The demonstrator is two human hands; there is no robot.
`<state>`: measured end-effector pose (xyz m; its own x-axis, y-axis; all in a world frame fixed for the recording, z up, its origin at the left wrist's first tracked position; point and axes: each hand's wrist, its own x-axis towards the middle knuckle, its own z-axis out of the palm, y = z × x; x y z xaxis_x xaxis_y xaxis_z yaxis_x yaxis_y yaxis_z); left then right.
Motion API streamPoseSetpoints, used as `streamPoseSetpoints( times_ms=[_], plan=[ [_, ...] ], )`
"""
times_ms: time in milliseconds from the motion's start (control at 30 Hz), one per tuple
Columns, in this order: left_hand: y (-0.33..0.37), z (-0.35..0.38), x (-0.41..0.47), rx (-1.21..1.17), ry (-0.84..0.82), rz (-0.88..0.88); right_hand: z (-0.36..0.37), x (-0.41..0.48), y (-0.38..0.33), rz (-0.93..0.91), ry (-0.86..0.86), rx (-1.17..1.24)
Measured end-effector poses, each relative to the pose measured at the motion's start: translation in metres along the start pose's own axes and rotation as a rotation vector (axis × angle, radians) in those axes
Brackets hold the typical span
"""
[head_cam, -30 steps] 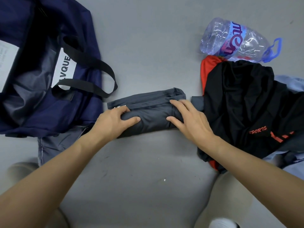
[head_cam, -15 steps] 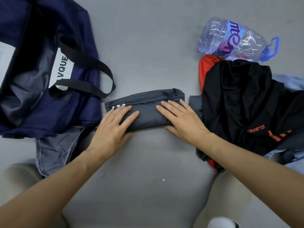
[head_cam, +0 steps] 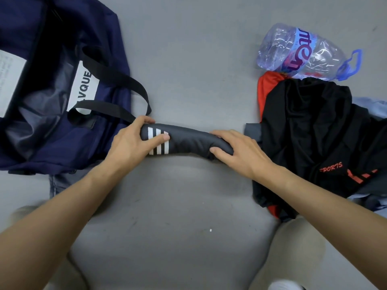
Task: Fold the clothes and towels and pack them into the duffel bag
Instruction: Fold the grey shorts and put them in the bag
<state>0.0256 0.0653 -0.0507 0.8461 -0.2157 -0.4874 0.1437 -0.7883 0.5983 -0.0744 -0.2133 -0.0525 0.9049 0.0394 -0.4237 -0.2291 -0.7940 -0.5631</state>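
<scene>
The dark grey garment, flat under open palms a moment ago, is now a tight roll at frame centre with white stripes showing. The left hand and right hand each grip an end. The navy duffel bag lies open at upper left on the grey floor, with a clothes pile and a plastic bottle at right.

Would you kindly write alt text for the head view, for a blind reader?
The left hand and right hand grip a rolled dark garment with white stripes on the floor. An open navy duffel bag lies left, a clothes pile and bottle right.
</scene>
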Motion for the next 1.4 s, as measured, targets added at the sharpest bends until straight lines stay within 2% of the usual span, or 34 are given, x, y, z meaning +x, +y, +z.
streamPoseSetpoints(
  times_ms=[67,167,233,333,433,500,567,633,733,867,967,1067,1167,1267,1400],
  plan=[
    [0.002,0.009,-0.006,0.036,0.181,0.027,0.003,-0.001,0.000,0.042,0.008,0.058],
    [0.005,0.023,-0.023,0.089,0.423,0.161,0.009,-0.003,0.001,0.138,0.020,0.111],
    [0.006,0.036,-0.038,0.043,0.493,0.145,0.012,-0.004,0.002,0.175,0.026,0.118],
    [0.012,0.059,-0.062,-0.155,0.343,0.018,0.017,-0.010,0.001,0.201,-0.041,0.135],
    [0.011,0.074,-0.066,-0.145,0.199,0.037,0.030,-0.022,-0.008,0.176,-0.148,0.107],
    [0.011,0.076,-0.058,-0.115,0.174,0.051,0.033,-0.029,-0.015,0.127,-0.190,-0.046],
    [0.015,0.074,-0.049,-0.097,0.158,0.067,0.026,-0.026,-0.020,0.044,-0.129,-0.210],
    [0.018,0.071,-0.039,-0.086,0.137,0.070,0.017,-0.016,-0.026,-0.016,-0.088,-0.133],
    [0.022,0.067,-0.026,-0.099,0.070,0.106,0.014,0.005,-0.030,-0.051,-0.147,-0.038],
    [0.029,0.065,-0.016,-0.344,-0.048,0.117,0.017,0.028,-0.028,-0.067,-0.182,-0.057],
    [0.035,0.063,-0.003,-0.520,-0.100,0.058,0.020,0.036,-0.023,-0.007,-0.176,0.140],
    [0.048,0.056,0.003,-0.578,-0.165,0.045,0.020,0.035,-0.023,0.022,-0.145,0.350],
    [0.067,0.028,0.000,-0.610,-0.187,0.099,0.003,0.037,-0.044,-0.007,-0.111,0.449],
    [0.084,-0.031,-0.004,-0.571,-0.169,0.139,-0.031,0.045,-0.089,-0.071,-0.104,0.505],
    [0.114,-0.123,-0.019,-0.518,-0.039,0.197,-0.084,0.061,-0.165,-0.196,-0.078,0.491]
  ],
)
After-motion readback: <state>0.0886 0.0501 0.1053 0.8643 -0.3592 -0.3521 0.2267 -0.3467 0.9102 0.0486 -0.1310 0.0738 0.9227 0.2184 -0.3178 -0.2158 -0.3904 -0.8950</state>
